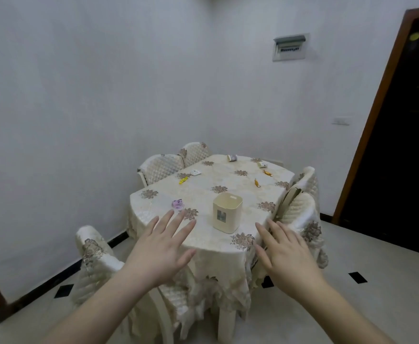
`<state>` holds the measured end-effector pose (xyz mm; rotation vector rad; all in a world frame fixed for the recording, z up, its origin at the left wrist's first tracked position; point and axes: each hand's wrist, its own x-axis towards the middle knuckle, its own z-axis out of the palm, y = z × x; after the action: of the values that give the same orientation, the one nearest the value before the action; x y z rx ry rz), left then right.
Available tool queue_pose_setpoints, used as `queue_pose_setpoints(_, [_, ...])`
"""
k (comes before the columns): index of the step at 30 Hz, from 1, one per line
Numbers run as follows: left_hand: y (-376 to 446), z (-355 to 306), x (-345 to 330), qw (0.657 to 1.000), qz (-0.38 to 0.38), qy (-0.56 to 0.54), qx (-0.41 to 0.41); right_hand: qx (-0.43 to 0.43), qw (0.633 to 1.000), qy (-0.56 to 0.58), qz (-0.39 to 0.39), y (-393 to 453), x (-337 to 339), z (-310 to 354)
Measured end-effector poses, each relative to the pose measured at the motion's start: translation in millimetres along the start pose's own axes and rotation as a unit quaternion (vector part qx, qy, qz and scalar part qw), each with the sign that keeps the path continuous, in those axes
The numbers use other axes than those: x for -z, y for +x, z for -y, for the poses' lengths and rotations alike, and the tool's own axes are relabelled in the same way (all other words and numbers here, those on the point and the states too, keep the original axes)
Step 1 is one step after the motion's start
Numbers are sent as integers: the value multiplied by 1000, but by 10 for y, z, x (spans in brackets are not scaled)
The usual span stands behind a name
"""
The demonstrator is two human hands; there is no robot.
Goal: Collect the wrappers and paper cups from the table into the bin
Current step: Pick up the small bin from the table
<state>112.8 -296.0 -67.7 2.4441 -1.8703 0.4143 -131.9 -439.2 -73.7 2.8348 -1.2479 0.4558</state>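
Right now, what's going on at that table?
A person reaches both open hands, left hand and right hand, toward the table, holding nothing. The cream bin stands upright near the front edge. Nothing is collected yet: a purple wrapper lies near the left hand, and small wrappers and cups are scattered farther back.

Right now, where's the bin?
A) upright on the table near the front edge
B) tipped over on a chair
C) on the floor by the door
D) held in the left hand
A: the bin stands upright on the table near its front edge, with both hands, left and right, open and holding nothing.
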Motion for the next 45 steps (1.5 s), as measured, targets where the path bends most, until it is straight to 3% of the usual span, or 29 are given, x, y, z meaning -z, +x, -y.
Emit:
queue_pose_setpoints(11, [1088, 435, -529, 998, -3, -37, -56, -33, 999, -43, 1, 936, -418, 58])
queue_pose_setpoints(23, [2361, 265, -1344, 997, 41, -25, -63, -48, 999, -8, 25, 1841, -1046, -741])
queue_pose_setpoints(32, [3186, 214, -1804, 994, 81, -65, 14, -21, 996, 38, 82, 2662, -1655, -1327])
queue_pose_setpoints(37, [3384, 248, -2116, 990, 116, -69, 30, -23, 992, 69, 105, 3034, -1947, -1393])
queue_pose_setpoints(45, [3945, 465, -2619, 972, 152, -171, 47, -48, 983, 85, 157, 3682, -2447, -1333])
